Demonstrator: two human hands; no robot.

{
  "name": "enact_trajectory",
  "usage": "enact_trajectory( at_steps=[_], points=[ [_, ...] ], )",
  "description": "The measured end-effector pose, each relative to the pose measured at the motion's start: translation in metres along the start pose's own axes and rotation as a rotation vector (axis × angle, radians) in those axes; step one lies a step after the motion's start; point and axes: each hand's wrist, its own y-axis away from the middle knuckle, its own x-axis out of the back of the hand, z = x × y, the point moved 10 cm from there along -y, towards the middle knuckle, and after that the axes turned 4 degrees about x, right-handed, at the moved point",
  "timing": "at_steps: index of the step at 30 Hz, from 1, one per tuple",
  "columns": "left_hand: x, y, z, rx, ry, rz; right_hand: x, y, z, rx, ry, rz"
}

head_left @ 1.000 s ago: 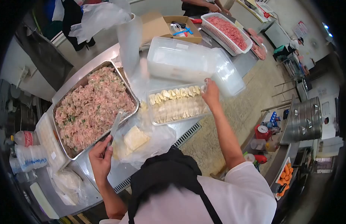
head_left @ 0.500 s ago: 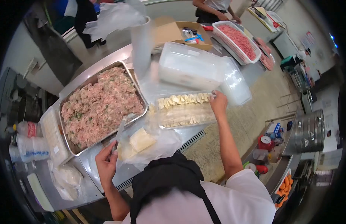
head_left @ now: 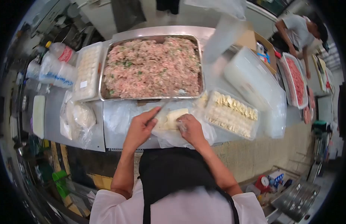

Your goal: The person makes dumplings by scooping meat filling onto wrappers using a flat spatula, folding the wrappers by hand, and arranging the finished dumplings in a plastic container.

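My left hand is closed around the handle of a narrow flat metal spatula, its blurred blade angled up toward the meat. A stack of pale square dumpling wrappers lies on clear plastic in front of me. The bent fingers of my right hand pinch at the right edge of the stack; the fingertips are partly hidden. Beyond my hands a metal tray is heaped with minced meat flecked with green. To the right, rows of folded dumplings fill part of a clear plastic tray.
Large translucent plastic containers stand behind the dumplings. A lidded box, a bottle and a bagged white mass are at left. At far right, a person stands near a basket of red meat.
My right hand has left the dumpling tray and come to the wrapper stack. The spatula has moved from the meat tray's edge toward the wrappers. The view has turned left.
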Motion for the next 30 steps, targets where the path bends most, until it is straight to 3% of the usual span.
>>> enact_trajectory(
  at_steps=[1,3,7,8,9,10,11,14,20,22,26,30],
  points=[
    [-0.006,-0.001,0.009,-0.040,-0.058,-0.053,-0.022,-0.002,0.005,-0.095,0.073,-0.160],
    [-0.018,-0.005,0.023,-0.123,-0.263,-0.170,-0.038,-0.003,0.006,-0.088,0.131,-0.268],
    [-0.053,-0.019,0.063,-0.345,-0.581,-0.302,-0.039,-0.008,0.006,-0.071,0.233,-0.215],
    [-0.069,-0.025,0.082,-0.287,-0.681,-0.455,-0.042,-0.004,0.012,-0.014,0.233,-0.105],
    [-0.083,-0.025,0.106,-0.433,-0.678,-0.483,-0.045,0.004,0.019,0.043,0.238,0.005],
    [-0.088,-0.015,0.143,-0.706,-0.550,-0.333,-0.041,0.010,0.020,0.040,0.240,0.007],
    [-0.114,-0.015,0.171,-0.716,-0.662,-0.416,-0.041,0.013,0.016,0.043,0.242,0.002],
    [-0.143,0.021,0.263,-1.095,-0.455,-0.327,-0.030,0.019,0.012,-0.005,0.285,-0.054],
    [-0.188,0.056,0.328,-1.251,-0.393,-0.513,-0.035,0.023,0.011,-0.042,0.306,-0.081],
    [-0.205,0.071,0.336,-1.293,-0.477,-0.690,-0.033,0.024,0.011,-0.048,0.309,-0.080],
    [-0.218,0.091,0.346,-1.364,-0.398,-0.758,-0.031,0.033,0.015,-0.076,0.311,-0.076],
    [-0.208,0.075,0.324,-1.283,-0.347,-0.736,-0.031,0.034,0.018,-0.094,0.308,-0.068]
  ],
)
